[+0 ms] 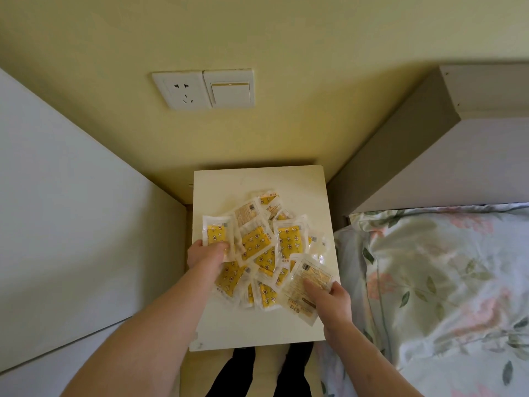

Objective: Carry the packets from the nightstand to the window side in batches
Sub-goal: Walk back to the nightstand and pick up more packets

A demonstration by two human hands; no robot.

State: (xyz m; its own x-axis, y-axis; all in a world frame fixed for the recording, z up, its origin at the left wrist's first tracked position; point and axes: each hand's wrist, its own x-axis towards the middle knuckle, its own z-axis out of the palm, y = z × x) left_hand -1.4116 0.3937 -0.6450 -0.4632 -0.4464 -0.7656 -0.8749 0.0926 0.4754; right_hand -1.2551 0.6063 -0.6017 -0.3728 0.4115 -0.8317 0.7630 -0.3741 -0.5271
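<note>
A loose pile of several clear packets (259,247) with yellow patterned contents lies on the cream nightstand (257,181). At the pile's left edge, my left hand (204,255) pinches one yellow packet (216,234) between thumb and fingers. At the right edge, my right hand (333,296) holds a paler packet (307,285) turned label side up, thumb on top and fingers under it. Both forearms reach in from the bottom of the view.
A bed with a floral cover (446,282) and its grey headboard (406,150) stand close on the right. A white panel (65,213) closes off the left. A wall socket (183,91) and switch (229,90) sit above the nightstand. My legs (243,373) show below.
</note>
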